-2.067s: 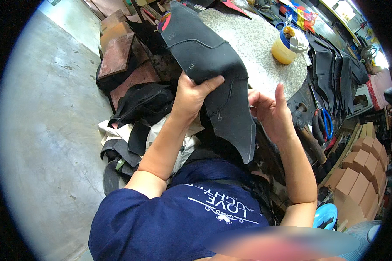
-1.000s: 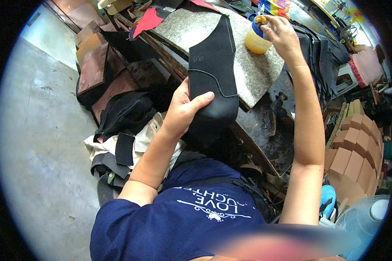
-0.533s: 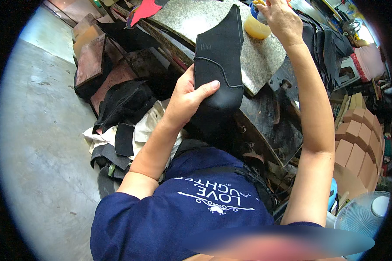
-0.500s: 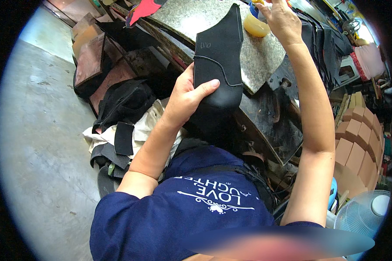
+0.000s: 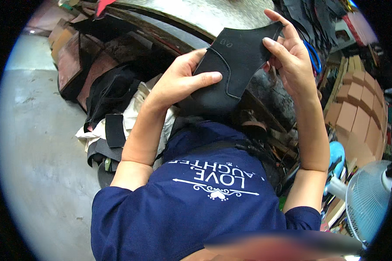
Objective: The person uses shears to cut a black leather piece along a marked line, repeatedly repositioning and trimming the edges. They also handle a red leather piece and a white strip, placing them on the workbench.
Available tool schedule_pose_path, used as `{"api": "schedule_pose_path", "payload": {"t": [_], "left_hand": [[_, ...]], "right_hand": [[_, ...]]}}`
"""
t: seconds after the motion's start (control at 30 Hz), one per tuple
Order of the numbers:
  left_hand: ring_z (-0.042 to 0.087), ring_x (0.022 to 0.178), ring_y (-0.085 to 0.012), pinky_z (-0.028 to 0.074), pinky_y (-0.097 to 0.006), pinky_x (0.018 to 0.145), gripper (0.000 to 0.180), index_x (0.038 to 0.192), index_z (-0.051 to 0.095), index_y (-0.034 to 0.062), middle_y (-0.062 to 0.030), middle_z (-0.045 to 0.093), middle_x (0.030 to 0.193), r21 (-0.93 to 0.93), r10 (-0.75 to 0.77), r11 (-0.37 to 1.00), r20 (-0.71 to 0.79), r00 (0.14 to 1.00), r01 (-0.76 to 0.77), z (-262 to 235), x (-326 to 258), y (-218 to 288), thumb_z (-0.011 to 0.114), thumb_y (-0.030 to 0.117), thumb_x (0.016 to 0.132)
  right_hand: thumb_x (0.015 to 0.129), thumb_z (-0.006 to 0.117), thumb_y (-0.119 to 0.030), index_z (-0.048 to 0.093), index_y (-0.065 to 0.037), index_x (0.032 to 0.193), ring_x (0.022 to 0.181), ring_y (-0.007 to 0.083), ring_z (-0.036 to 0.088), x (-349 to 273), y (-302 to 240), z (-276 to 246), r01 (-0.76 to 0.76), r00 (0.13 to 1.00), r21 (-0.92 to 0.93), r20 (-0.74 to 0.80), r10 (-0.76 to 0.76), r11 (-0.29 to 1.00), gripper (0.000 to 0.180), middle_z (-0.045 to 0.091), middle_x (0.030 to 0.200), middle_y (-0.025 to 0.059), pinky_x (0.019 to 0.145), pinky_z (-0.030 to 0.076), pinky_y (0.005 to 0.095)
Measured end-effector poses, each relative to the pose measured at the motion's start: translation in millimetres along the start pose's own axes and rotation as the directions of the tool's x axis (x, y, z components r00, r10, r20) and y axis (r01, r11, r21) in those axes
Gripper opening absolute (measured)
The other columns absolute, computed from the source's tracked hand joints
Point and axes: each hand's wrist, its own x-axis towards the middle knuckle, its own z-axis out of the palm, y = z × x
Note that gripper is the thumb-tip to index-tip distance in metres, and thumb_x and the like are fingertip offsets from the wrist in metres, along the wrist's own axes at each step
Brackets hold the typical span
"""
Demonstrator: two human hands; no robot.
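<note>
Head view, only one angle. Left hand (image 5: 178, 85) grips a black shaped piece (image 5: 228, 71) of leather or leather-like sheet, thumb laid across its face, fingers wrapped behind. Right hand (image 5: 289, 61) pinches the piece's upper right corner between fingertips and thumb. Both hands closed on the same piece, held in the air above the lap, in front of the round bench (image 5: 196, 17) and not resting on it.

Progress, as a judgement: the piece is cut to outline and carries a raised seam or folded edge along a curved line, so cutting and some joining look done. It is being turned or inspected rather than worked with a tool; neither hand holds a brush or a blade. Any coating or finishing seems left to do, though the surface is too dark to say whether anything is already on it.

Materials: piece is matte black, thin, flexible, bending slightly between the hands; a curved notch at the top, a rounded lobe at the bottom. Bench top is speckled grey stone with a dark rim. Left of the lap, a heap of black and white scraps (image 5: 109, 117) on a smooth grey floor (image 5: 39, 156). Right, stacked brown cardboard boxes (image 5: 357, 108) and a white fan (image 5: 370, 200), wire-guarded.
</note>
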Motion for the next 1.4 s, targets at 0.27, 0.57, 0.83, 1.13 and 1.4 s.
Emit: {"api": "schedule_pose_path", "payload": {"t": [0.27,0.57,0.83,1.13,1.4], "left_hand": [[0.062,0.098,-0.0134,0.05,-0.025,0.087,0.042,0.125,0.055,-0.0031,-0.0088,0.065,0.109,0.185,0.209,0.962,-0.018,0.978,-0.202,27.5,29.6,10.9,0.069,0.005,0.086],[0.059,0.097,-0.0132,0.048,-0.028,0.089,0.031,0.11,0.062,0.0011,-0.0053,0.065,0.103,0.389,0.61,0.786,-0.364,0.703,-0.481,14.0,27.0,45.3,0.073,0.002,0.081],[0.066,0.084,-0.0184,0.054,-0.031,0.078,0.027,0.095,0.071,0.0043,-0.0071,0.07,0.095,0.96,0.958,0.029,0.053,0.283,-0.278,13.9,16.3,99.6,0.079,0.001,0.07],[0.056,0.07,-0.0155,0.048,-0.027,0.056,0.029,0.09,0.068,0.0124,0.0025,0.055,0.081,0.86,0.799,-0.252,0.443,0.406,-0.444,51.5,65.7,-19.1,0.067,0.018,0.062],[0.056,0.07,-0.0168,0.049,-0.028,0.057,0.03,0.094,0.069,0.0132,0.0014,0.056,0.081,0.847,0.797,-0.249,0.455,0.398,-0.47,45.1,73.6,-16.4,0.066,0.018,0.064]], "right_hand": [[0.093,0.06,-0.017,0.03,-0.006,0.147,0.066,0.0081,0.064,-26.0,-0.7,2.4,-0.036,0.999,0.099,-0.003,0.037,0.994,0.062,0.062,0.082,0.0038,0.053,0.052,0.0214],[0.088,0.063,-0.044,0.02,-0.007,0.152,0.106,0.024,0.061,-42.2,3.8,0.4,-0.058,0.989,0.07,0.14,0.047,0.996,0.085,0.061,0.119,0.017,0.089,0.05,0.0364],[0.093,0.048,-0.057,0.036,-0.001,0.144,0.114,0.0231,0.056,-38.4,-6.3,-7.7,-0.04,0.997,0.147,0.076,0.029,0.988,0.078,0.059,0.123,0.0163,0.094,0.046,0.0374],[0.097,0.055,-0.015,0.062,0.007,0.112,0.093,0.0201,0.068,-38.8,30.3,-11.2,-0.158,0.986,0.454,0.033,0.161,0.877,0.027,0.068,0.104,0.0137,0.081,0.059,0.0344],[0.098,0.055,-0.016,0.06,0.004,0.116,0.092,0.0205,0.069,-42.2,25.3,-8.2,-0.169,0.972,0.437,-0.077,0.224,0.883,0.028,0.068,0.104,0.0128,0.081,0.059,0.0339]]}}
